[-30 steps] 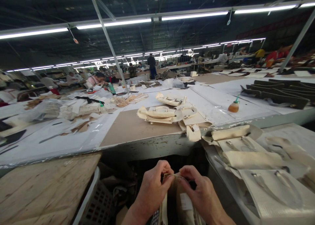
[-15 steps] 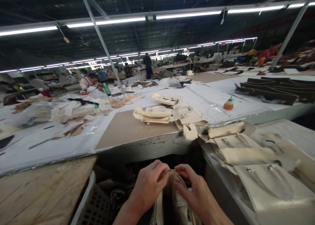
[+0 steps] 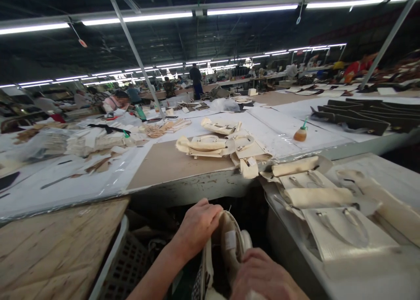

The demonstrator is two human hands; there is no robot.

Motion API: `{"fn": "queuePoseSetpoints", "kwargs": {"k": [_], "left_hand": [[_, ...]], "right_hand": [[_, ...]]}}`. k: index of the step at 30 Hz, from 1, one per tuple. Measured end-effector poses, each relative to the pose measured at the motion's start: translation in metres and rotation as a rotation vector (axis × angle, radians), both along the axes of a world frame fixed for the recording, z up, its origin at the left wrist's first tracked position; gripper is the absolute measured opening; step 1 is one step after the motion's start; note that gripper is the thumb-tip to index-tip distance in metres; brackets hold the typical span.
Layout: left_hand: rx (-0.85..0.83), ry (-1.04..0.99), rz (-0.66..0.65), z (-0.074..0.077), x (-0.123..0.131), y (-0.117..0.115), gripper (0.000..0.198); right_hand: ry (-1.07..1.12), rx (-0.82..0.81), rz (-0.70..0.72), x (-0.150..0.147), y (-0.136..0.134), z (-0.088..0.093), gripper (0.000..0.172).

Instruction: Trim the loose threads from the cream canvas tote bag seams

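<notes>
Low in the middle of the view, both my hands hold a cream fabric bag (image 3: 229, 243) in my lap, below the table edge. My left hand (image 3: 197, 225) is closed on the bag's upper rim, its fingers curled over the top. Lower down, my right hand (image 3: 262, 276) grips the bag's side; its fingers curl out of sight. A small white label shows on the bag's rounded top between my hands.
The long work table (image 3: 183, 184) ahead bears a pile of cream bag pieces (image 3: 223, 147) and an orange glue bottle (image 3: 300, 134). More cream bags (image 3: 328, 199) lie on the right. A wooden board (image 3: 59, 243) and a crate (image 3: 131, 260) sit left. People work far behind.
My right hand has dropped from the bag's top rim down to its side, nearer me. The bag's top now stands rounded, label showing. My left hand stays on the rim.
</notes>
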State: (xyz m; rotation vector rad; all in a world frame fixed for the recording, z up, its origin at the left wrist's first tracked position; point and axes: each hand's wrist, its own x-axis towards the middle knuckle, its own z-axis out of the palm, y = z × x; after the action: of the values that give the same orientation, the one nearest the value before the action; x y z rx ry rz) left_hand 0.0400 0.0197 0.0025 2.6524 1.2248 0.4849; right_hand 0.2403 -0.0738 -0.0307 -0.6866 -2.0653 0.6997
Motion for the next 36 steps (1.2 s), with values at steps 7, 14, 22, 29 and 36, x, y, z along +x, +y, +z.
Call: {"fn": "queuePoseSetpoints", "kwargs": {"k": [7,14,22,29,36], "left_hand": [[0.021,0.037,-0.019,0.035,-0.005,-0.042,0.022],[0.038,0.068,0.039,0.026,-0.006,-0.063,0.024],[0.116,0.047,0.038,0.025,-0.011,-0.059,0.024],[0.094,0.046,0.012,0.024,-0.010,-0.058,0.025],[0.031,0.071,0.059,0.025,-0.017,-0.048,0.022]], "right_hand": [[-0.394,0.112,-0.175,0.036,-0.020,-0.008,0.051],[-0.490,-0.049,-0.578,0.012,-0.032,-0.021,0.017],[-0.394,0.034,-0.710,-0.005,-0.028,-0.037,0.020],[-0.203,-0.065,-0.671,-0.011,-0.017,-0.031,0.018],[-0.008,-0.073,-0.678,-0.015,-0.007,-0.042,0.019]]}}
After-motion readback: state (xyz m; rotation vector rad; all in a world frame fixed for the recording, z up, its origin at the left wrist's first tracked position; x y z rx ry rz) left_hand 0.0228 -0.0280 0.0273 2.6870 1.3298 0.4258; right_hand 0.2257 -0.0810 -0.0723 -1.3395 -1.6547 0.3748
